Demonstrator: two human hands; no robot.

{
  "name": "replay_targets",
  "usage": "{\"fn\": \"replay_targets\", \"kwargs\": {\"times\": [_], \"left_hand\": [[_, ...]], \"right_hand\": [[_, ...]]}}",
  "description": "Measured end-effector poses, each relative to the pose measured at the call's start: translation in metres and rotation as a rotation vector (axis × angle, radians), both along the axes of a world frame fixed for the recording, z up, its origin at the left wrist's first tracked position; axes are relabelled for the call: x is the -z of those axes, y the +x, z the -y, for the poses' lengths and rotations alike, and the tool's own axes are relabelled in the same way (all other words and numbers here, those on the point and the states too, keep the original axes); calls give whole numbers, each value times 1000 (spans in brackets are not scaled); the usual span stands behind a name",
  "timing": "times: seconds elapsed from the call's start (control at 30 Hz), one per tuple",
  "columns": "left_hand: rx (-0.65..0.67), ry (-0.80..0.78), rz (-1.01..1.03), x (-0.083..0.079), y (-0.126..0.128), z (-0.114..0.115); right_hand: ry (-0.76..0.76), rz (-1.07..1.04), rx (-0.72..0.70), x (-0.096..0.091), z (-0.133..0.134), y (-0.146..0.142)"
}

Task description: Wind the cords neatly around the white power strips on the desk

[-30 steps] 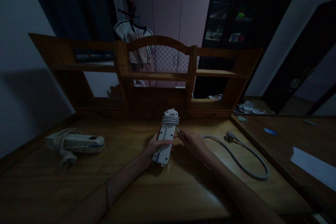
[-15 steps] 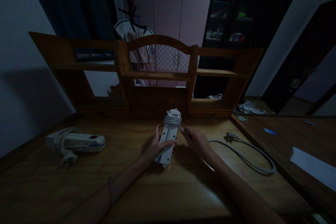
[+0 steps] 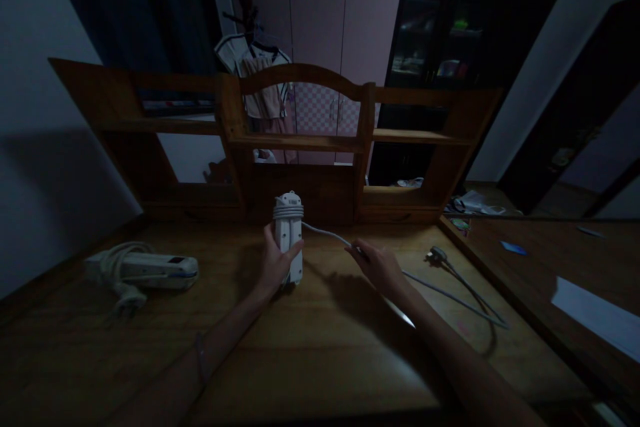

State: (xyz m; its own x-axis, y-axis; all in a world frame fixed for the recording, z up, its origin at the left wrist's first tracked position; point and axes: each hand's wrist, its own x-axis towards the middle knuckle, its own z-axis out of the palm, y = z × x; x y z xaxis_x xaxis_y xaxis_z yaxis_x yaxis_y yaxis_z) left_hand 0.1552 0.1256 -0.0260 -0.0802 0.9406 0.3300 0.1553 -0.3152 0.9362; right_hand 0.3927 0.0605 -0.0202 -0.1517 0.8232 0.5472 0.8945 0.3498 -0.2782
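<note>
A white power strip point(image 3: 291, 233) is tilted up above the desk, with my left hand point(image 3: 276, 260) closed around its lower half, thumb across its screwed face. Several turns of grey cord point(image 3: 289, 211) are wound around its upper end. From those turns the cord runs right to my right hand point(image 3: 375, 263), whose fingers are pinched on it. Beyond that hand the loose part loops over the desk's right side and ends at a plug point(image 3: 438, 254).
A second power strip point(image 3: 160, 270), its own cord wrapped round it, lies at the left. The wooden desk point(image 3: 320, 360) has a shelf unit point(image 3: 300, 141) along its back. On the brown surface at right are a blue card point(image 3: 513, 248) and white paper point(image 3: 597, 310).
My left hand has carried the power strip left and slightly up. My right hand has moved a little right, so more cord stretches between them. The plug end has shifted and its loop narrowed.
</note>
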Motion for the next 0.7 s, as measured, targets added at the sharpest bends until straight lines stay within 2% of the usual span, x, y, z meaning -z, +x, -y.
{"fn": "replay_targets", "kwargs": {"times": [0.13, 0.23, 0.47, 0.57, 0.7], "left_hand": [[-63, 25, -356, -6, -8, 0], [-76, 109, -606, -10, -9, 7], [-106, 304, -1012, -6, -3, 16], [-76, 333, -1136, -6, -1, 22], [72, 410, -1228, -7, 2, 30]], "right_hand": [[41, 55, -54, -3, 7, -10], [86, 71, -57, -7, 11, -11], [175, 195, -113, -9, 18, -11], [217, 270, -149, -9, 22, -13], [273, 348, -193, -14, 25, -13]]}}
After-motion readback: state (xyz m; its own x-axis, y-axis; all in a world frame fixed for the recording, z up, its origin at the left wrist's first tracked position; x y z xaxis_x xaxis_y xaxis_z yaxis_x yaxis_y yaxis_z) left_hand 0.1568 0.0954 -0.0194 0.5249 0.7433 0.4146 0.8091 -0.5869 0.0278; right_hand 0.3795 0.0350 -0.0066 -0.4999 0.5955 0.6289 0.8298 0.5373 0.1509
